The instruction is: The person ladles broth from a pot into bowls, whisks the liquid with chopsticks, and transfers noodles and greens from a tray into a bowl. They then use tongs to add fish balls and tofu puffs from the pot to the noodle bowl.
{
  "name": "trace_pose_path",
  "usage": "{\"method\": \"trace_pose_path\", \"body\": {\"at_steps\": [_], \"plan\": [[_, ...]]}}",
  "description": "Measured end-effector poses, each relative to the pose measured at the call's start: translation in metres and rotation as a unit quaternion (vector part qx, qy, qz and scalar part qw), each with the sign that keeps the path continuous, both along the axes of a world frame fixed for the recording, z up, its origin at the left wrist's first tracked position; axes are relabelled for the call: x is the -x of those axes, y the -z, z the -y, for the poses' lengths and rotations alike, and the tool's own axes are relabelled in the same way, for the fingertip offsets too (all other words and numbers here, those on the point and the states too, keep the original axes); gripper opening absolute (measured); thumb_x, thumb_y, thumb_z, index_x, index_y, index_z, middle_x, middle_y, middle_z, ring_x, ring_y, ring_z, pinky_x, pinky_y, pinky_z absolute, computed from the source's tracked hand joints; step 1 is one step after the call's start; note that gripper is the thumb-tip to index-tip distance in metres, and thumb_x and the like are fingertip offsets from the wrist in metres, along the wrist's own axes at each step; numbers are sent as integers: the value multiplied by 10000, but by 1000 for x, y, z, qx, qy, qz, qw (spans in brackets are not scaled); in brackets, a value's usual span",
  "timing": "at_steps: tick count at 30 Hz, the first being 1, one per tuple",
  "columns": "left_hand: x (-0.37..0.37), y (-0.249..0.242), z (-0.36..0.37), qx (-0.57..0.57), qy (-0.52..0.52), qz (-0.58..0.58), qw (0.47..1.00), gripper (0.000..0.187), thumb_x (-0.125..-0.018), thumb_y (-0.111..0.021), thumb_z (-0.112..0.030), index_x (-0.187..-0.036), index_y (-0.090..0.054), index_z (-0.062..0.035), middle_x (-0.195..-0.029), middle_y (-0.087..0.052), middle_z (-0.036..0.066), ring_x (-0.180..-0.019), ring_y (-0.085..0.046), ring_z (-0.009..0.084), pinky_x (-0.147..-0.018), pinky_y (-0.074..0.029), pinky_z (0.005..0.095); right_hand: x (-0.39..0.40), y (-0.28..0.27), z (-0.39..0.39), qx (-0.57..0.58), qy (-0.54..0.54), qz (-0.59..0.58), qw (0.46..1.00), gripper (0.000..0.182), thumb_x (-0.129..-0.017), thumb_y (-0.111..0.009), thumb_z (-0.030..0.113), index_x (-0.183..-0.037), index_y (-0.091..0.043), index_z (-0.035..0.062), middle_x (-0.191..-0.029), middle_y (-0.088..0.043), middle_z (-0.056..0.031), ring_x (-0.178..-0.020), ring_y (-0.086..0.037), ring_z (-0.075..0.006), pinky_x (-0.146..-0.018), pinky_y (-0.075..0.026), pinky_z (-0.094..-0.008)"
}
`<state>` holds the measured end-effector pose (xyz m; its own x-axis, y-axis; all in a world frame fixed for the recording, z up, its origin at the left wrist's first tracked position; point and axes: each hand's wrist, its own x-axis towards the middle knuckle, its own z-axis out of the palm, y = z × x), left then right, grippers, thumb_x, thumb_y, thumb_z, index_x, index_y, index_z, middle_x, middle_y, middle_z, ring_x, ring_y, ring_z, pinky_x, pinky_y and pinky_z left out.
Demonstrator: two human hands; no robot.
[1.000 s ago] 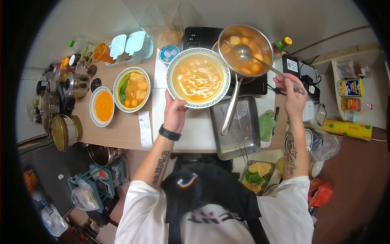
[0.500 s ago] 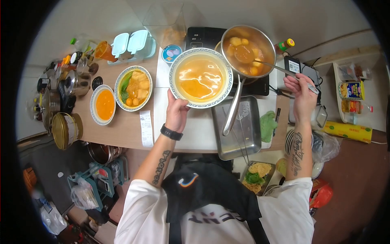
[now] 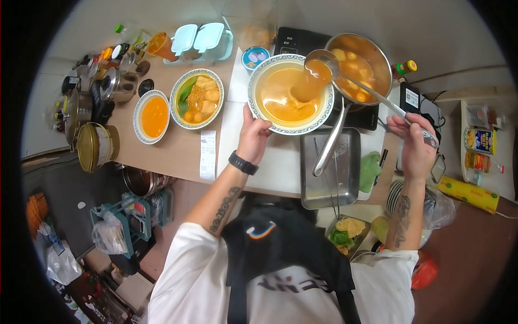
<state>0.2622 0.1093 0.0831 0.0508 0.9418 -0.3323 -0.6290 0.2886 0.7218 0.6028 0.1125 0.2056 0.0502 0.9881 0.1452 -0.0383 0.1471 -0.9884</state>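
My left hand (image 3: 254,136) grips the lower left rim of a patterned bowl (image 3: 291,122) of orange-brown soup, held beside the pot. A ladle (image 3: 372,94) is in my right hand (image 3: 414,141), fingers closed round its handle. Its head tilts over the bowl's right side, and broth pours from it into the soup. The steel saucepan (image 3: 384,59) behind holds broth with fish balls and tofu puffs, its handle pointing toward me. Left of the bowl stand a patterned bowl of noodles (image 3: 197,99) with greens, puffs and balls, and a smaller bowl of orange soup (image 3: 152,117).
The saucepan sits on a black induction cooker (image 3: 294,40). A metal tray (image 3: 330,186) with tongs lies in front, a green cloth (image 3: 370,171) to its right. A paper receipt (image 3: 208,155) lies left. Lidded blue containers (image 3: 209,38) and jars line the back left.
The ladle has gone from inside the saucepan to above the bowl and now pours broth. My view has shifted, so the table's things appear further right.
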Motion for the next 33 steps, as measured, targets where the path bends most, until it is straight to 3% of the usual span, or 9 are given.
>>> {"method": "trace_pose_path", "body": {"at_steps": [7,9,11,15,19,21,25,27,33], "plan": [[5,5,4,9,-18,12,1000,633,-840,-513,-27,-1425,-324,-180,-1216,-531,12,-996,-549,117,-808,-443,282,-6,8,7,-108,-117,44,986,198,-978,-541,29,-1084,-651,-97,-1083,-676,-267,-1020,-685,-395,-889,-579,-483],[8,7,7,7,-20,6,1000,650,-832,-512,-23,-1432,-319,-185,-1206,-530,9,-1000,-541,113,-803,-439,286,-20,23,11,-115,-117,22,986,227,-992,-526,45,-1140,-632,-91,-1111,-670,-265,-1033,-679,-397,-902,-572,-478],[12,4,12,14,-18,2,1000,671,-826,-505,-21,-1445,-307,-187,-1216,-532,12,-1010,-538,117,-809,-441,290,-31,39,14,-67,-5,-33,997,260,-1010,-508,72,-1193,-602,-88,-1129,-666,-263,-1035,-677,-401,-924,-561,-471],[19,-1,29,-4,-58,2,998,682,-820,-498,-17,-1451,-297,-181,-1248,-525,26,-1040,-546,138,-845,-458,307,-22,55,-2,20,128,49,990,332,-1043,-488,147,-1245,-550,-109,-1139,-662,-258,-1059,-680,-334,-947,-549,-388],[38,-15,55,10,-87,1,996,691,-816,-486,-8,-1457,-284,-170,-1318,-494,54,-1145,-546,181,-939,-474,354,2,70,-6,65,130,-31,989,385,-1051,-473,143,-1351,-452,-97,-1174,-646,-266,-1137,-646,-324,-958,-541,-358],[51,-15,70,9,-101,-14,995,770,-814,-475,-29,-1531,-226,-159,-1460,-432,69,-1293,-489,227,-1055,-430,418,9,79,10,79,106,-44,990,423,-1037,-504,130,-1394,-414,-78,-1196,-642,-248,-1125,-650,-279,-925,-542,-326],[83,-19,102,13,-172,15,985,776,-798,-466,19,-1515,-218,-140,-1409,-447,78,-1266,-480,230,-1046,-421,412,2,121,73,172,68,270,945,396,-929,-678,174,-1260,-583,-21,-984,-676,-101,-889,-644,-202,-802,-509,-313],[103,-20,119,18,-203,15,979,786,-796,-466,24,-1521,-216,-142,-1415,-445,77,-1276,-470,231,-1062,-408,409,48,94,105,156,11,574,804,400,-833,-758,229,-1132,-651,-13,-889,-650,-102,-878,-615,-261,-820,-495,-373],[184,-12,158,8,-269,-1,963,717,-824,-452,-33,-1509,-262,-127,-1428,-471,71,-1262,-516,222,-1058,-434,402,79,141,168,235,-14,658,715,406,-785,-758,280,-1066,-680,-1,-884,-651,-148,-870,-596,-321,-818,-488,-414]]}}
